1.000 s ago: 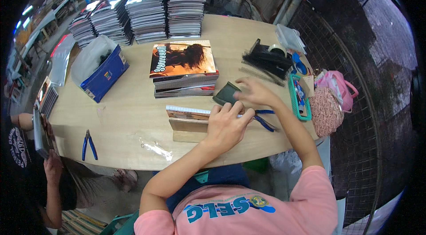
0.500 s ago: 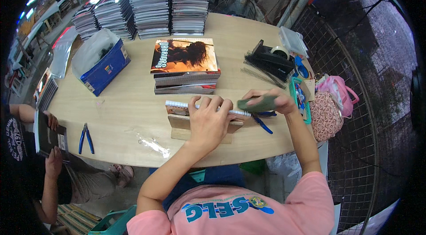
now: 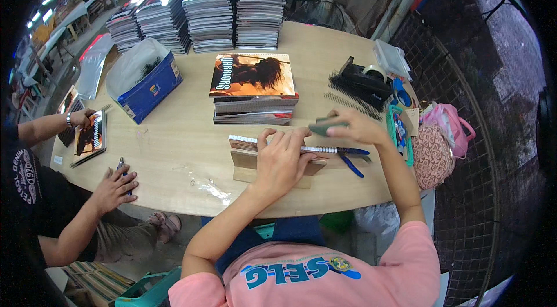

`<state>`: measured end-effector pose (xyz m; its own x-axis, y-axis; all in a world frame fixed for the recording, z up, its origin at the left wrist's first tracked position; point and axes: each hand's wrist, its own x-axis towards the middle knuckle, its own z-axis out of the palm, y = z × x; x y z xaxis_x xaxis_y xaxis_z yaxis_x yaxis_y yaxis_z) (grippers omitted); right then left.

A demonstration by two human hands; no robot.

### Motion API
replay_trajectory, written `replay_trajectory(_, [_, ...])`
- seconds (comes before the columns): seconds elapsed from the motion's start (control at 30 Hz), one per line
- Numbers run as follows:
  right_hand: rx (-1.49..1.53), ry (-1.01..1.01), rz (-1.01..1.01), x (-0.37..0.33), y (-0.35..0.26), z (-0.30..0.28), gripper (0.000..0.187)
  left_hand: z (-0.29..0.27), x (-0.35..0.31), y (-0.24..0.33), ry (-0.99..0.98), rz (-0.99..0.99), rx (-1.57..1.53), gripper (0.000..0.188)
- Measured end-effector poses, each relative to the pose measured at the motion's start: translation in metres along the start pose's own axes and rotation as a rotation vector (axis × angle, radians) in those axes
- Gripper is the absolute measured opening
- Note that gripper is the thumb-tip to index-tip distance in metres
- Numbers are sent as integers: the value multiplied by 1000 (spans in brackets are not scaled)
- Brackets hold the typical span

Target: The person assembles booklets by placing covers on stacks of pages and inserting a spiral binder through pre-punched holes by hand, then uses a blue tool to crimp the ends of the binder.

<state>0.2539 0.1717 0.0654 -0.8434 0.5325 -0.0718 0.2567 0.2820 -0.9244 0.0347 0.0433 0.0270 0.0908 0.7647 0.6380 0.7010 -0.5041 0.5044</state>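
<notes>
My left hand (image 3: 281,159) grips a spiral notebook (image 3: 243,144) from above, fingers wrapped over its top edge. The notebook stands on edge, spine upward, in a wooden stand (image 3: 245,174). Over the right end of the spine, my right hand (image 3: 360,127) holds a flat dark green pad (image 3: 321,127) between thumb and fingers. Whether the pad touches the spine I cannot tell. Blue-handled pliers (image 3: 351,166) lie beside the notebook's right end, below my right hand. Behind the stand lies a stack of notebooks (image 3: 253,78) with an orange cover on top.
Tall notebook stacks (image 3: 259,17) line the far edge. A blue box (image 3: 152,89) stands at left, black wire spines (image 3: 354,93) and a tape dispenser (image 3: 371,78) at right, near a green basket (image 3: 408,138). At left, a co-worker's hands (image 3: 113,190) touch pliers and a notebook (image 3: 90,140).
My right hand has turned slightly, and less of the green pad shows. The co-worker has laid a notebook on the table and reached for the pliers. The whole view has shifted a little.
</notes>
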Motion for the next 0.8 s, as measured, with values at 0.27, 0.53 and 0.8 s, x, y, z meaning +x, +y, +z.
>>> replay_trajectory(0.27, [-192, -71, -101, 2, -8, 11, 51, -22, -9, -8, 226, -107, 392, 45])
replay_trajectory(0.53, [-547, -92, 86, 1, 6, 9, 50, -8, -17, -40, 217, -327, -262, 51])
replay_trajectory(0.8, [-410, 97, 173, -9, 4, -4, 61, 15, -2, -34, 193, -154, -215, 50])
